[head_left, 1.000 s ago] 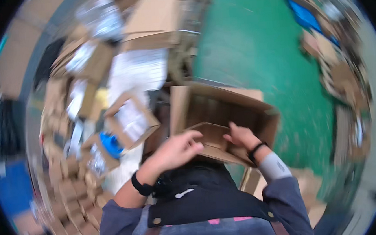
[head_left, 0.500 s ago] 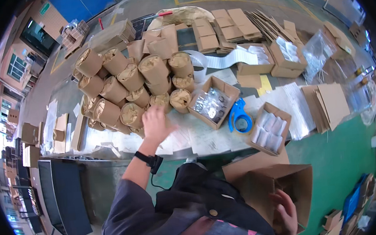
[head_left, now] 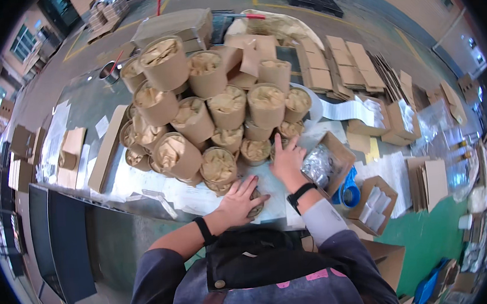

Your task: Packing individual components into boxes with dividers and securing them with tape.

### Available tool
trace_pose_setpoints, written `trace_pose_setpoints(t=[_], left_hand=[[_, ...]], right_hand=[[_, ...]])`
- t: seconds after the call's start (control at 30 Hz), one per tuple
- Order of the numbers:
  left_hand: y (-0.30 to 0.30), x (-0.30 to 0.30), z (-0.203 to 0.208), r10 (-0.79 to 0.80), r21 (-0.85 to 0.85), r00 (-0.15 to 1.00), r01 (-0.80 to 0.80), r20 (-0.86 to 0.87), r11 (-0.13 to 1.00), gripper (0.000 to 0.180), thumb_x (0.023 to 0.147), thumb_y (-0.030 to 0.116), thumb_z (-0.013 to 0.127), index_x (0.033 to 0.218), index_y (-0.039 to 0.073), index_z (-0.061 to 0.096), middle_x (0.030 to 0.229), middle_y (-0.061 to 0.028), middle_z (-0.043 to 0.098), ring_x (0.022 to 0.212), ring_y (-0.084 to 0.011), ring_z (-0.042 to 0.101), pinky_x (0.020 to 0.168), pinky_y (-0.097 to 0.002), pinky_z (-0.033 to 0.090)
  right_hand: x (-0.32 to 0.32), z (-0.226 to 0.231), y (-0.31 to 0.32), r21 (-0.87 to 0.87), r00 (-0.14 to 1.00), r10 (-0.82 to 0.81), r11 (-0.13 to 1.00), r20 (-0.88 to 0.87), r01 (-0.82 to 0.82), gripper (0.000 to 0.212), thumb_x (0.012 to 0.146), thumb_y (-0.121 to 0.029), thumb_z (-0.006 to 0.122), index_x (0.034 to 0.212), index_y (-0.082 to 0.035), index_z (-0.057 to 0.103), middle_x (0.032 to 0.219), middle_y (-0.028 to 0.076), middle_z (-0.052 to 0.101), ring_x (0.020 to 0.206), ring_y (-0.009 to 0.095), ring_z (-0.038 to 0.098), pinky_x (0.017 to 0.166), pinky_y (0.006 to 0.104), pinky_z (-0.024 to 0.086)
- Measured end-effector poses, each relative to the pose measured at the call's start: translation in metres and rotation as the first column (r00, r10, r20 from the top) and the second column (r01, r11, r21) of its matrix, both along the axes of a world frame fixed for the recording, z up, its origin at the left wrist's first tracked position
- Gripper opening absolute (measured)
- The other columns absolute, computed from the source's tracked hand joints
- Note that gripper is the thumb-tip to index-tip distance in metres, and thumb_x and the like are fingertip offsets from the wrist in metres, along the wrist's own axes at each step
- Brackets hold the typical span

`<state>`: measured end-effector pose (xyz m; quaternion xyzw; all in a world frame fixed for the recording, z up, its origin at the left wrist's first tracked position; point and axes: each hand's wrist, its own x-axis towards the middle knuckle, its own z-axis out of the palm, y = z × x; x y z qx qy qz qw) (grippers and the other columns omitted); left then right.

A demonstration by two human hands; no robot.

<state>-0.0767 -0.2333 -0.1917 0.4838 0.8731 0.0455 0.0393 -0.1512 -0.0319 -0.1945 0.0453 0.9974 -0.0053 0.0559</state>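
Observation:
A big pile of round cardboard tubs (head_left: 217,114) stuffed with brown paper covers the metal table (head_left: 114,185) in front of me. My left hand (head_left: 237,201) lies over a single small tub (head_left: 257,206) at the table's near edge, fingers wrapped across its top. My right hand (head_left: 287,161) is spread flat on white paper just right of it, its fingertips touching the lowest tubs of the pile. Both wrists wear black bands.
An open cardboard box (head_left: 340,157) of shiny plastic bags sits right of my right hand, with a blue tape roll (head_left: 346,189) and another open box (head_left: 376,203) beyond. Flat cardboard blanks (head_left: 328,68) lie at the back right. A carton (head_left: 392,260) stands on the green floor.
I have turned from the floor carton back to the table. My right hand left the carton and came up beside the left; the left hand pulled back from the pile onto the single tub.

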Motion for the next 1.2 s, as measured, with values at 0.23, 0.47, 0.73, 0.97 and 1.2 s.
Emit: trace_pose_setpoints(t=[0.23,0.47,0.73,0.97,1.2], left_hand=[[-0.006,0.001,0.0,0.007,-0.067,0.98,0.007,0.198,0.998,0.069,0.07,0.043,0.074,0.131,0.023,0.048,0.126,-0.0175,0.041,0.113,-0.0375,0.043,0.082,-0.0517,0.049],[-0.045,0.007,0.044,0.021,0.225,0.934,-0.108,0.357,0.968,0.067,0.071,0.04,0.076,0.127,0.018,0.047,0.121,-0.0165,0.045,0.112,-0.0373,0.047,0.081,-0.0449,0.052],[-0.156,0.012,0.15,0.565,0.22,0.61,-0.763,0.555,0.607,0.103,0.067,0.047,0.077,0.143,0.001,0.026,0.11,-0.0223,0.058,0.101,-0.0416,0.058,0.088,-0.0464,0.047],[-0.136,-0.012,0.113,0.615,0.225,0.645,-0.75,0.453,0.621,0.091,0.061,0.052,0.079,0.132,0.01,0.04,0.101,-0.0211,0.062,0.091,-0.0392,0.062,0.077,-0.0444,0.051],[-0.151,-0.024,0.13,0.505,0.166,0.765,-0.603,0.4,0.781,0.084,0.059,0.053,0.08,0.125,0.012,0.048,0.101,-0.0175,0.066,0.094,-0.0357,0.064,0.077,-0.0428,0.052]], right_hand=[[0.061,-0.004,-0.034,-0.091,0.989,0.134,0.988,0.061,-0.128,0.076,0.063,-0.023,0.08,0.13,-0.018,0.044,0.143,0.021,0.029,0.115,0.043,0.044,0.092,0.0541,0.039],[0.05,0.042,-0.028,-0.337,0.955,0.259,0.92,0.147,-0.198,0.081,0.054,-0.021,0.082,0.127,-0.018,0.047,0.125,0.013,0.042,0.111,0.039,0.045,0.087,0.0528,0.046],[0.039,0.111,-0.082,-0.464,0.774,0.627,0.715,0.094,-0.523,0.084,0.057,-0.025,0.078,0.133,-0.017,0.044,0.116,0.019,0.046,0.109,0.041,0.046,0.088,0.0484,0.047],[0.051,0.08,-0.088,-0.3,0.778,0.621,0.763,0.093,-0.573,0.08,0.053,-0.031,0.082,0.126,-0.015,0.052,0.111,0.018,0.048,0.11,0.041,0.047,0.092,0.0468,0.045],[0.053,0.07,-0.087,-0.356,0.795,0.605,0.733,-0.048,-0.579,0.066,0.059,-0.035,0.075,0.118,-0.011,0.058,0.107,0.018,0.056,0.102,0.036,0.056,0.085,0.0448,0.049]])
